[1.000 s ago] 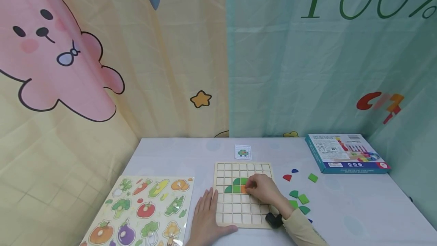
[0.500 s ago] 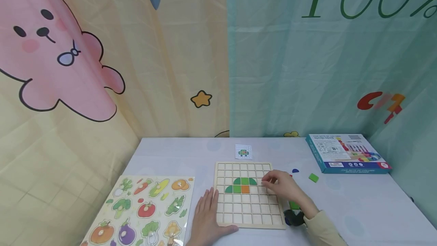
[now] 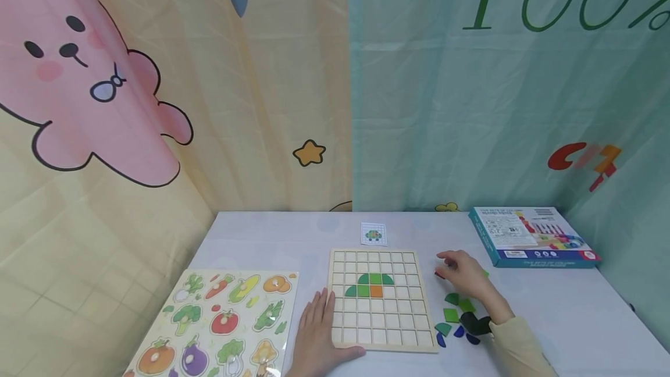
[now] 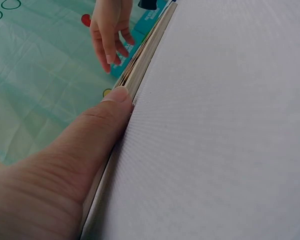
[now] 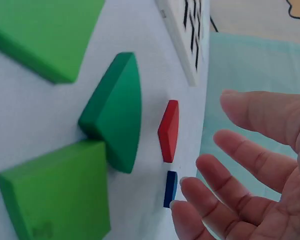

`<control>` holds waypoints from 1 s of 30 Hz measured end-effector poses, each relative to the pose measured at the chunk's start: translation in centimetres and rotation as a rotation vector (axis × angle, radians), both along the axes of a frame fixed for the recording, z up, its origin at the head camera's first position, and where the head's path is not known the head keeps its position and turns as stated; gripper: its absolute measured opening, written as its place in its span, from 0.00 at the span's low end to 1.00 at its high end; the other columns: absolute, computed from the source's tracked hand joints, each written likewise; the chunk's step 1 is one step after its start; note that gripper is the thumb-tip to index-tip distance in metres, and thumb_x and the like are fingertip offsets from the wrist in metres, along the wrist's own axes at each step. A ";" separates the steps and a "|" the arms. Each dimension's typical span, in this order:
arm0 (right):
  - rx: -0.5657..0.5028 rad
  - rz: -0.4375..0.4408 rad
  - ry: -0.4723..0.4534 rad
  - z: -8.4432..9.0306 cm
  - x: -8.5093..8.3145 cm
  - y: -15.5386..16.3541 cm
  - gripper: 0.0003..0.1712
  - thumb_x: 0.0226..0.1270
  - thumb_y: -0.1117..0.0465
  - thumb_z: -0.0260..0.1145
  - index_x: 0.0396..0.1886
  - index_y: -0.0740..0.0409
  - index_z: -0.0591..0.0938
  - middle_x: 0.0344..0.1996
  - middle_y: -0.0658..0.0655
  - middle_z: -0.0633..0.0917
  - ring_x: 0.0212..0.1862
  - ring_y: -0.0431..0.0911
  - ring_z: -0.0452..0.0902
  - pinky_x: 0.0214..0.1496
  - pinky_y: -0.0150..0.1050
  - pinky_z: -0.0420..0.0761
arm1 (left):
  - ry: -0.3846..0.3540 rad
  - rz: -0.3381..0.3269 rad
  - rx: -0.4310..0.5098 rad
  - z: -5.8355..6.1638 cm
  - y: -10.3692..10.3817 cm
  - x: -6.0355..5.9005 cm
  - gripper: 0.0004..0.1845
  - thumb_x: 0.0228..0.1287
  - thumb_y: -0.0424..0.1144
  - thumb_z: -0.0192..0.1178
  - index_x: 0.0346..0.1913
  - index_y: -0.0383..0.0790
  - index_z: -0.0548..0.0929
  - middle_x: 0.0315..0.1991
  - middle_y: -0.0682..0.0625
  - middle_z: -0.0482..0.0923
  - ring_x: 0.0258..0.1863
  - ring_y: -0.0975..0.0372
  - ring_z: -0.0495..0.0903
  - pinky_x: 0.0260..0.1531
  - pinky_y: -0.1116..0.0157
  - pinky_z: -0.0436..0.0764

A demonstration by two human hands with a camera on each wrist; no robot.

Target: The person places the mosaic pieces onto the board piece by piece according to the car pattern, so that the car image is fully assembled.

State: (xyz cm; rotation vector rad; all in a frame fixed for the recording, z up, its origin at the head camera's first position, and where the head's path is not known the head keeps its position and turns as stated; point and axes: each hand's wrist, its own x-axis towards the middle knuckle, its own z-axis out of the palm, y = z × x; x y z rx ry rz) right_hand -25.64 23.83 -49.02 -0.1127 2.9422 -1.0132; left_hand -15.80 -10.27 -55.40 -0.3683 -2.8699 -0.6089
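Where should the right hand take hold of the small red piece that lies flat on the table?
Pinch the red piece by its thin side edges, coming from above. It lies flat, apart from the dark green piece, so its edges are free. The right hand hovers open nearby.

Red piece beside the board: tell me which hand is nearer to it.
Right. The right hand hovers open just over the red piece, while the left hand rests across the grid board, at its opposite edge.

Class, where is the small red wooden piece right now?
In the head view, the small red wooden piece lies on the white table, right of the wooden grid board, just beside the right hand's fingertips.
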 end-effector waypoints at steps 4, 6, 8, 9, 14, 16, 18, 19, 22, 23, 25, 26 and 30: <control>0.031 -0.005 -0.007 -0.5 -0.2 0.4 0.21 0.61 0.59 0.68 0.51 0.67 0.80 0.42 0.63 0.77 0.41 0.53 0.73 0.44 0.51 0.79 | -0.005 0.000 0.004 0.0 0.0 0.0 0.67 0.35 0.82 0.54 0.71 0.33 0.58 0.72 0.40 0.53 0.71 0.48 0.49 0.67 0.50 0.51; 0.044 -0.008 -0.021 -0.7 -0.2 0.5 0.20 0.60 0.60 0.69 0.49 0.66 0.81 0.40 0.61 0.77 0.39 0.52 0.72 0.42 0.48 0.78 | -0.015 -0.001 0.006 0.0 0.0 0.0 0.67 0.35 0.82 0.54 0.72 0.33 0.57 0.72 0.40 0.53 0.71 0.48 0.48 0.67 0.50 0.50; 0.058 -0.003 -0.034 -0.8 -0.3 0.6 0.18 0.59 0.60 0.69 0.47 0.65 0.82 0.38 0.60 0.77 0.38 0.51 0.71 0.40 0.45 0.77 | -0.023 -0.003 0.008 0.0 0.0 0.0 0.67 0.36 0.82 0.53 0.72 0.33 0.57 0.72 0.40 0.52 0.71 0.48 0.48 0.67 0.50 0.50; 0.065 -0.002 -0.041 -0.9 -0.3 0.6 0.17 0.59 0.61 0.69 0.46 0.65 0.82 0.37 0.59 0.77 0.37 0.51 0.70 0.39 0.44 0.77 | -0.027 -0.003 0.007 0.0 0.0 0.0 0.67 0.36 0.82 0.53 0.72 0.33 0.57 0.72 0.40 0.52 0.71 0.48 0.48 0.68 0.50 0.50; 0.071 0.006 -0.043 -1.1 -0.2 0.7 0.15 0.59 0.62 0.69 0.45 0.63 0.83 0.36 0.58 0.77 0.36 0.50 0.70 0.38 0.44 0.78 | -0.038 -0.003 0.005 0.0 0.0 -0.1 0.67 0.36 0.82 0.53 0.72 0.33 0.56 0.72 0.40 0.52 0.72 0.49 0.47 0.68 0.51 0.48; 0.072 0.008 -0.041 -1.1 -0.2 0.7 0.16 0.58 0.62 0.69 0.45 0.63 0.83 0.37 0.58 0.78 0.36 0.50 0.70 0.39 0.45 0.78 | -0.041 -0.001 0.005 0.1 0.0 0.0 0.67 0.36 0.82 0.54 0.72 0.33 0.56 0.72 0.40 0.51 0.72 0.49 0.46 0.68 0.51 0.48; 0.073 0.006 -0.042 -1.1 -0.1 0.7 0.16 0.58 0.62 0.70 0.45 0.63 0.82 0.37 0.58 0.78 0.35 0.49 0.71 0.39 0.45 0.79 | -0.044 -0.001 0.007 0.2 0.0 0.0 0.67 0.36 0.82 0.54 0.72 0.33 0.56 0.72 0.40 0.51 0.72 0.49 0.46 0.68 0.51 0.48; 0.076 0.004 -0.045 -1.1 -0.1 0.7 0.16 0.58 0.62 0.70 0.45 0.63 0.82 0.37 0.58 0.79 0.35 0.49 0.71 0.38 0.45 0.79 | -0.045 -0.001 0.006 0.2 0.0 0.0 0.67 0.36 0.82 0.54 0.72 0.33 0.56 0.72 0.40 0.51 0.72 0.49 0.46 0.68 0.51 0.48; 0.084 0.001 -0.054 -1.1 0.0 0.6 0.16 0.58 0.61 0.70 0.45 0.62 0.82 0.36 0.57 0.78 0.34 0.49 0.71 0.36 0.43 0.79 | -0.045 -0.001 0.008 0.4 0.0 0.0 0.67 0.36 0.81 0.55 0.72 0.33 0.57 0.72 0.40 0.52 0.72 0.49 0.47 0.68 0.51 0.48; 0.085 0.001 -0.053 -1.0 0.0 0.6 0.15 0.58 0.61 0.70 0.44 0.62 0.82 0.35 0.57 0.78 0.34 0.49 0.71 0.35 0.42 0.79 | -0.044 -0.002 0.009 0.4 0.0 0.1 0.67 0.36 0.81 0.55 0.72 0.33 0.57 0.72 0.40 0.52 0.72 0.49 0.47 0.68 0.51 0.48; 0.088 0.004 -0.051 -1.0 0.0 0.6 0.15 0.57 0.62 0.70 0.43 0.62 0.82 0.34 0.57 0.78 0.33 0.49 0.70 0.33 0.41 0.78 | -0.042 -0.002 0.007 0.4 0.0 0.1 0.67 0.36 0.81 0.56 0.72 0.33 0.57 0.72 0.40 0.52 0.71 0.49 0.47 0.68 0.51 0.48; 0.089 0.008 -0.046 -0.9 0.0 0.6 0.14 0.57 0.62 0.70 0.42 0.62 0.82 0.33 0.57 0.77 0.32 0.49 0.70 0.32 0.41 0.77 | -0.042 -0.002 0.006 0.4 0.0 0.1 0.67 0.36 0.81 0.56 0.72 0.33 0.57 0.72 0.40 0.52 0.71 0.48 0.47 0.68 0.51 0.48; 0.089 0.014 -0.029 -0.8 0.1 0.6 0.11 0.57 0.63 0.70 0.40 0.62 0.82 0.31 0.56 0.77 0.31 0.48 0.70 0.31 0.41 0.77 | -0.033 -0.003 0.002 0.3 0.0 0.0 0.67 0.36 0.82 0.55 0.72 0.33 0.57 0.72 0.40 0.52 0.71 0.48 0.48 0.68 0.51 0.48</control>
